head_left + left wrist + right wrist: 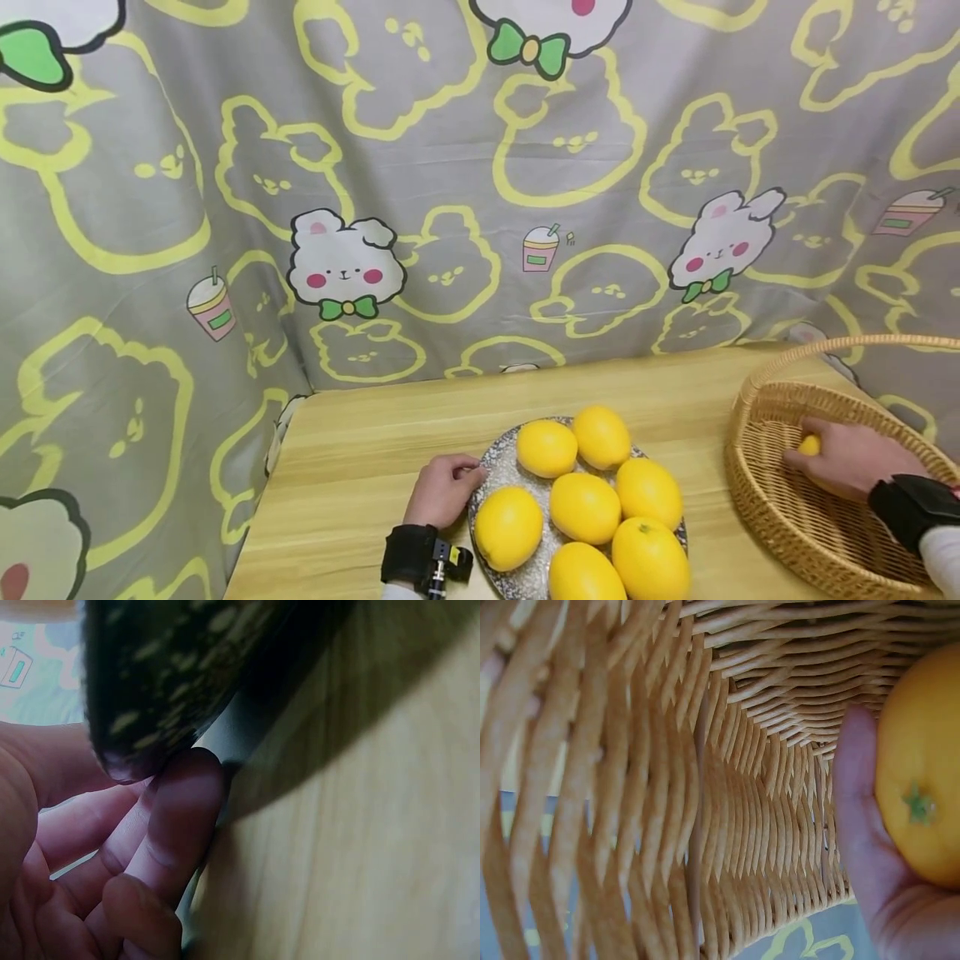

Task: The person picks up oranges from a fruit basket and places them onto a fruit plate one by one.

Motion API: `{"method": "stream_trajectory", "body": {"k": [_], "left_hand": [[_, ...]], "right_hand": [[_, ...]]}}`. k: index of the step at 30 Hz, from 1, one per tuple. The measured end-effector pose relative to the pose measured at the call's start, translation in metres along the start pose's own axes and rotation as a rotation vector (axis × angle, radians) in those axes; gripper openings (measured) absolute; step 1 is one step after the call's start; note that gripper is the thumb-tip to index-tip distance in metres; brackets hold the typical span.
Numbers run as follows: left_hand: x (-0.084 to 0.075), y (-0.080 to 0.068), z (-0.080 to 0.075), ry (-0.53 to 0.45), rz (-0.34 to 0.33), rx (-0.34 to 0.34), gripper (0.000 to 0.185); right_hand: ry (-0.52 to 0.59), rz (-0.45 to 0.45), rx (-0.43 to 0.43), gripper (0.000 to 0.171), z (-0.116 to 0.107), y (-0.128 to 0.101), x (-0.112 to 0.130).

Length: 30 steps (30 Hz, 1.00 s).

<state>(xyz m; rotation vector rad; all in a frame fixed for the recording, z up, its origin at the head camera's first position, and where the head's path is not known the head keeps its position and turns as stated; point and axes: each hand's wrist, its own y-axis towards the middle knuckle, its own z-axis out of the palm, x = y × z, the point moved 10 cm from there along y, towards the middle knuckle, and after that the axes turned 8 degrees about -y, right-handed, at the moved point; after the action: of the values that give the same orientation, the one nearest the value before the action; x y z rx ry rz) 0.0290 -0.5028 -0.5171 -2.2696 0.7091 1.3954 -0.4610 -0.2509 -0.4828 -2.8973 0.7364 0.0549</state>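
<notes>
In the head view, my left hand [444, 490] holds the left rim of a round speckled grey plate [491, 462]. The left wrist view shows its fingers curled beneath the dark speckled edge [161, 697]. Several yellow oranges [585, 507] lie on that plate. On the right, my right hand [855, 457] reaches into a wicker basket [776, 533] and grips an orange [810, 444], mostly hidden by the hand. The right wrist view shows this orange [922, 772], with a green stem end, against the palm, close to the woven wall [757, 817].
The basket's tall arched handle [847, 340] rises over its opening. Plate and basket stand apart on a light wooden table [360, 450]. A grey curtain [442, 167] with bear and rabbit prints hangs behind the table and along its sides.
</notes>
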Motion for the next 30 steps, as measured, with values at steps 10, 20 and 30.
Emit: {"method": "stream_trajectory", "body": {"k": [10,20,30], "left_hand": [[0.0015,-0.0005,-0.0024,0.008,-0.009,-0.008,0.027],[0.0005,-0.0016,-0.0031,0.014,-0.01,-0.014,0.026],[-0.0007,-0.0006,-0.0023,0.009,0.002,-0.015,0.027]], "right_hand": [[-0.002,0.007,-0.01,0.065,-0.0049,0.0013,0.0026],[0.001,0.004,-0.035,0.062,-0.0064,0.0026,0.0039],[0.003,0.012,-0.001,0.062,-0.0037,0.0005,0.0026]]}}
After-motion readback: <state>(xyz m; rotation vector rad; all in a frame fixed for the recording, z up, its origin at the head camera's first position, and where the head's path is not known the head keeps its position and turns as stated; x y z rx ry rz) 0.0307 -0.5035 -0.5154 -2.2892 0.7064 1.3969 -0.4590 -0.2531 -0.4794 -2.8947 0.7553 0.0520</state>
